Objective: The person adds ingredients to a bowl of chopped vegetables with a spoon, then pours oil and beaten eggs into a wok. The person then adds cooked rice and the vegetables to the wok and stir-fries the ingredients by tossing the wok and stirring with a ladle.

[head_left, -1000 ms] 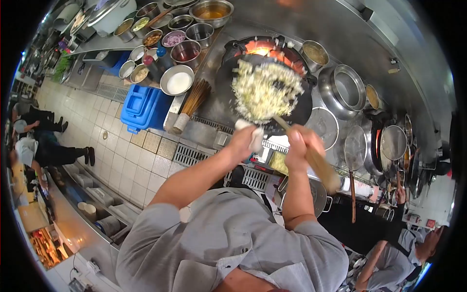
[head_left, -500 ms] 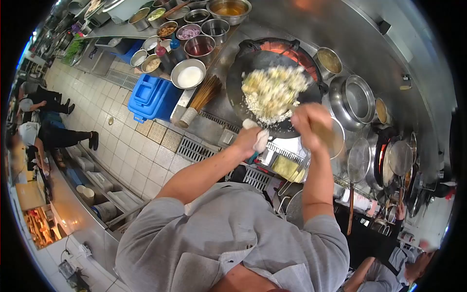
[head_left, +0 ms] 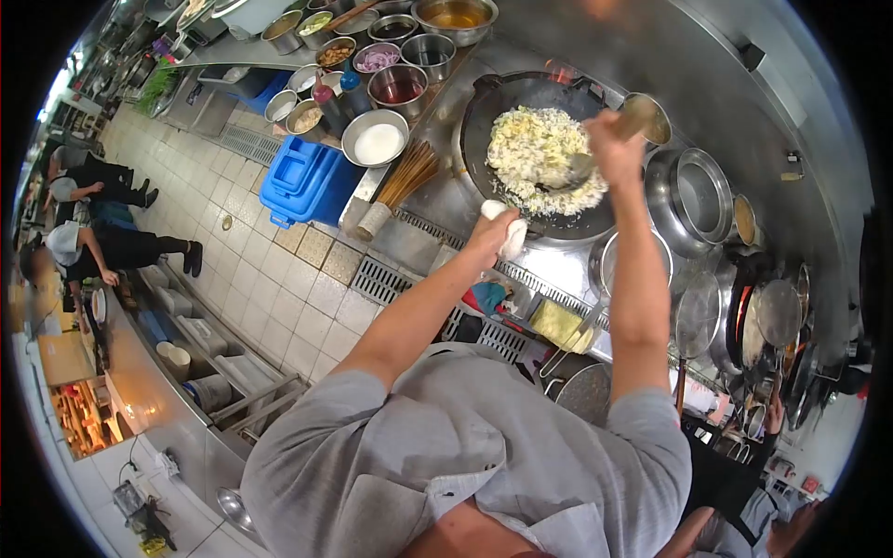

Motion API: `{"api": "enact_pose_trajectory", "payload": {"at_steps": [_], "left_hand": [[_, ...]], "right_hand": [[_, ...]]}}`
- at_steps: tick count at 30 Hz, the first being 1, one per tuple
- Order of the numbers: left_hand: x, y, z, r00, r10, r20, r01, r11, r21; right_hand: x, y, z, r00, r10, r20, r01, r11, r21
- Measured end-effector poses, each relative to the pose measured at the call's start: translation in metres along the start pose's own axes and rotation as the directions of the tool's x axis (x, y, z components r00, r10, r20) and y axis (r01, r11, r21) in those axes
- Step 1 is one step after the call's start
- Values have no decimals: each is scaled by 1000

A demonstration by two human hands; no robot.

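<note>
My left hand [head_left: 491, 236] is closed around a folded white cloth [head_left: 513, 239] at the near rim of a large black wok [head_left: 479, 139]. Whether the wok's handle lies inside the cloth is hidden. Fried rice with yellow egg bits [head_left: 530, 144] fills the middle of the wok. Over the wok's right side, my right hand [head_left: 616, 153] grips a ladle [head_left: 579, 171], its metal bowl down in the rice and its handle end sticking out above my fist.
Left of the wok lie a bamboo brush [head_left: 400, 191], a bowl of white powder or grains [head_left: 379, 144] and a blue lidded bin [head_left: 305, 181]. Ingredient bowls [head_left: 398, 88] line the back left. Metal bowls [head_left: 702, 195] and a strainer [head_left: 698, 314] stand right. Other people [head_left: 112, 246] are at far left.
The rice, tossed up and blurred before, now lies in the wok. The wok has tipped back from the flame, which shows less. My right hand has moved forward, bringing the ladle into the rice.
</note>
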State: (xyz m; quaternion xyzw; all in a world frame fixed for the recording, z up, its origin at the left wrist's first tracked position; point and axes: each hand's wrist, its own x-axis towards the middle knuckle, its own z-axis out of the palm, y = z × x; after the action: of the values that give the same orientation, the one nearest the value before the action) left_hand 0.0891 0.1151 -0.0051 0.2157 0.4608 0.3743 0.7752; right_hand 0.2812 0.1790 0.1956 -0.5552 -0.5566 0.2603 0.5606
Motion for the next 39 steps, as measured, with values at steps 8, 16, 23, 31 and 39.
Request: {"api": "enact_pose_trajectory", "payload": {"at_steps": [8,16,23,31,39], "left_hand": [[-61,27,-133,876,474,-88,-139,424,895],[-45,25,-189,832,529,166,-196,1,981],[-57,54,-204,889,404,217,-258,47,965],[-58,88,-223,929,243,281,-333,210,919],[-63,120,-220,944,126,304,-325,211,922]], "right_hand": [[29,46,0,950,-69,-305,243,775,583],[15,-55,11,994,-91,61,40,820,572],[-11,-9,10,949,-20,-314,92,971,218],[-31,29,-18,770,-95,-631,283,937,204],[-65,-76,20,899,-56,-434,238,895,378]]}}
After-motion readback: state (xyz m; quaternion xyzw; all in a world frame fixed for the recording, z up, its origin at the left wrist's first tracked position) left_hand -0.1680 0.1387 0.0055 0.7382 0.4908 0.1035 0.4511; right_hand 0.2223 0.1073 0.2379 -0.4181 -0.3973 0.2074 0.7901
